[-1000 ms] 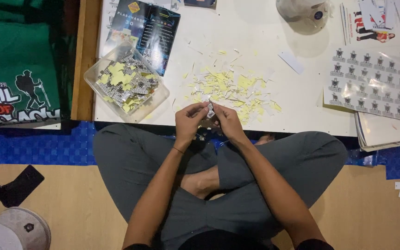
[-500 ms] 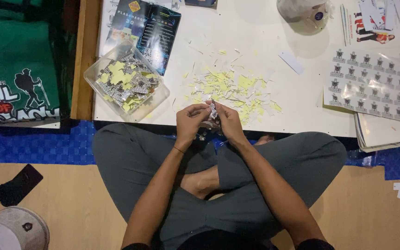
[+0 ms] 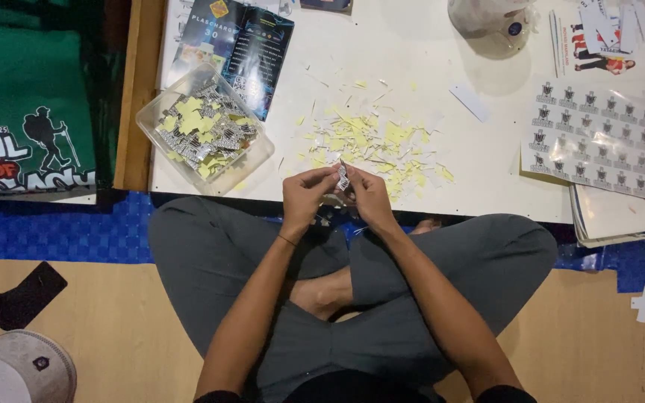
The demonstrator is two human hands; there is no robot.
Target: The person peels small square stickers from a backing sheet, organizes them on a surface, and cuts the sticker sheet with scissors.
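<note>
My left hand [image 3: 305, 195] and my right hand [image 3: 368, 195] meet at the near edge of the low white table [image 3: 412, 45], both pinching one small black-and-white sticker [image 3: 343, 177] between the fingertips. Just beyond the hands lies a pile of yellow and white paper scraps [image 3: 371, 145]. A clear plastic tub [image 3: 204, 128] holding several cut stickers and yellow backings stands to the left of my left hand. My crossed legs in grey trousers are under the hands.
A sticker sheet [image 3: 595, 142] rests on a paper stack at the right. A dark leaflet [image 3: 244, 45] lies at the back left, a white cap [image 3: 487, 19] at the back. On the floor: green cloth [image 3: 27, 97], another cap [image 3: 16, 369], blue mat [image 3: 61, 231].
My hands stay at the table edge with the sticker; the fingers have shifted slightly on it. Nothing else has moved.
</note>
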